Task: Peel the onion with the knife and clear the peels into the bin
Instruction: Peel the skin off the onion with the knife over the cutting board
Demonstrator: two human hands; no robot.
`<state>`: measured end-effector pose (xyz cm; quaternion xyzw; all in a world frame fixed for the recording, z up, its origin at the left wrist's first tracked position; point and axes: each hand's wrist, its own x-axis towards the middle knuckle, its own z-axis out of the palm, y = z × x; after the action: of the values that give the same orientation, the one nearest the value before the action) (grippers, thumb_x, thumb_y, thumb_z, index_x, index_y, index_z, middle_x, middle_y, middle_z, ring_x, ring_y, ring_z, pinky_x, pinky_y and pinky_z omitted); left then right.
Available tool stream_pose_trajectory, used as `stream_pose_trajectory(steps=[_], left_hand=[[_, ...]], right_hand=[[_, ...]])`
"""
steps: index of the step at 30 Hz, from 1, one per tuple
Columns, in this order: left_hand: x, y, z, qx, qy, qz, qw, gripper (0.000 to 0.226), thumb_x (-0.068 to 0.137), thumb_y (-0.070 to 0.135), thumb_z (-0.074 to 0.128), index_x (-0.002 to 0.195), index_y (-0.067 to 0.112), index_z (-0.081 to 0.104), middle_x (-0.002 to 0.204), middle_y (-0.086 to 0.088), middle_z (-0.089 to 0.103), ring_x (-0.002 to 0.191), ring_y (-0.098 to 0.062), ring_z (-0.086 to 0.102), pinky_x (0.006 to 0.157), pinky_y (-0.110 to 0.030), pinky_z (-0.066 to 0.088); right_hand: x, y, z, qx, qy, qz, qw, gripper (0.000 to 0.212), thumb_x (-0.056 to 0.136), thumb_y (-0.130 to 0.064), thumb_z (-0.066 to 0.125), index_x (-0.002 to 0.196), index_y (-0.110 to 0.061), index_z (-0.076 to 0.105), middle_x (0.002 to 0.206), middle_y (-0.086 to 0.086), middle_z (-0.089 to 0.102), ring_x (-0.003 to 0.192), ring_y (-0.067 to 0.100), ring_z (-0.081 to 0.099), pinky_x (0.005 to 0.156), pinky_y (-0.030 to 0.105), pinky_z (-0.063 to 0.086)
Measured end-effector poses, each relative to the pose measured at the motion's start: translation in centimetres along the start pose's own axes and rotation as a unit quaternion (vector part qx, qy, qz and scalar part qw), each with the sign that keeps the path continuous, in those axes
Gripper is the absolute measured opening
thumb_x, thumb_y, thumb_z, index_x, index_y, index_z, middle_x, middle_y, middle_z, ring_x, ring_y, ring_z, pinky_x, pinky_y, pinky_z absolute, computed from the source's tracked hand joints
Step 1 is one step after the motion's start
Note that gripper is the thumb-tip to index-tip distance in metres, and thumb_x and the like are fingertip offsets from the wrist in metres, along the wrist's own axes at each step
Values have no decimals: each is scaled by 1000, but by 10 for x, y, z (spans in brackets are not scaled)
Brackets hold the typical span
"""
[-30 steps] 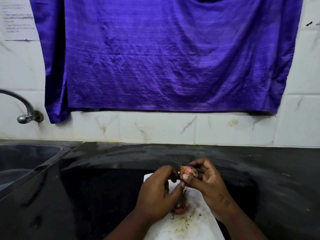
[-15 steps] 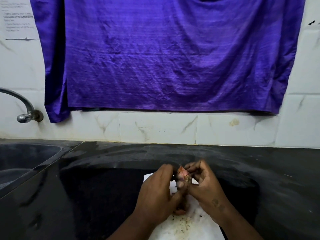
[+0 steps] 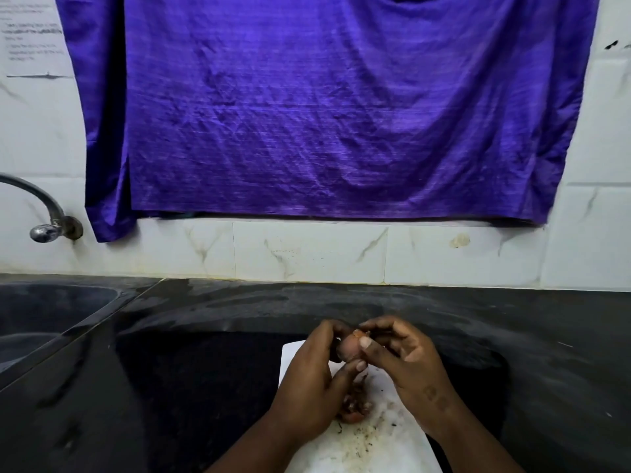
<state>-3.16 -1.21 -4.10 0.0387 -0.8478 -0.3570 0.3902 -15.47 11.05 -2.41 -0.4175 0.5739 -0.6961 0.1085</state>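
White board, nearest the viewer, flecked with dark debris. On it, a heap of peels lies partly under the hands. Just above the board's far end, both hands hold the onion clear of the surface. The left hand is curled round its left side, thumb pressing from below. The right hand pinches its top, thumb flat on the front, where a scrap of orange skin lifts. No knife or bin is in view.

Handling, as judged: the bulb is small, light and firm. Its bared flesh is probably slick, so it is best cradled at the sides, with loose papery skin taken at a raised edge near the top and drawn downward. That skin is thin and brittle and likely to tear into short pieces.

Around the board, a dark countertop. Left of the board, a sink with a tap above it. Beyond the board, a tiled wall carries a purple cloth and, far left, a paper notice, illegible.
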Motion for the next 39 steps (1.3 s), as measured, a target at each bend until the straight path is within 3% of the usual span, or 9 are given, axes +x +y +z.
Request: stream_pose_trajectory(steps=[4,10,15,19,25,30,32,36,39], left_hand=[[0,-1,1,26,-5,10,1000,19,99,25,69,113,32,59,106,13,64,104,-18,64,86,-33,55],[2,-1,-2,111,-7,50,993,19,104,25,62,122,30,60,118,20,59,113,-8,59,95,-15,43],[3,-8,-3,161,-34,48,985,25,104,22,59,127,32,58,126,23,54,118,-4,52,97,-10,36],[2,-10,-3,186,-61,43,980,32,104,19,57,134,30,56,134,19,52,122,-1,46,98,-4,31],[2,-11,-3,174,-63,44,982,37,104,16,58,137,32,55,135,22,53,123,-2,48,100,-12,39],[1,-6,-3,159,-55,59,984,33,105,19,58,135,32,56,131,23,55,122,-4,51,99,-16,42],[2,-4,-3,147,-44,63,986,31,105,19,59,132,32,57,128,24,56,121,-5,53,98,-17,43],[2,-4,-2,108,-20,62,992,28,105,18,60,129,31,57,124,22,59,118,-10,58,96,-24,48],[2,-2,-3,44,-12,57,997,28,106,17,58,132,28,57,125,15,64,118,-15,65,96,-28,54]], right_hand=[[2,-1,-4,-26,23,-24,999,31,87,5,70,90,-25,80,96,8,79,96,27,75,88,51,60],[1,4,-7,-164,58,-89,981,38,79,6,78,83,-31,83,87,-10,78,80,7,75,69,18,58],[-1,7,-9,-319,47,-118,939,16,78,-10,84,85,-25,83,76,-16,74,72,1,71,63,17,56],[-3,7,-11,-409,33,-125,904,9,78,-19,83,81,-26,80,75,-12,72,64,5,66,59,29,56],[-5,1,-8,-461,8,-163,872,12,79,-21,77,75,-25,66,71,-15,56,61,3,50,54,19,41],[-7,-3,-7,-469,-21,-134,873,10,83,-37,50,77,-31,46,77,-14,50,71,6,47,61,27,42],[-7,-4,-6,-449,-24,-106,887,12,87,-33,54,78,-29,46,80,-12,51,74,6,49,62,24,40],[-2,-1,-10,-293,27,-13,956,20,93,-18,61,75,-26,55,68,-9,57,58,3,47,58,26,39],[4,1,-15,-160,59,41,984,22,95,-10,61,76,-21,63,59,-12,58,54,2,47,56,26,41]])
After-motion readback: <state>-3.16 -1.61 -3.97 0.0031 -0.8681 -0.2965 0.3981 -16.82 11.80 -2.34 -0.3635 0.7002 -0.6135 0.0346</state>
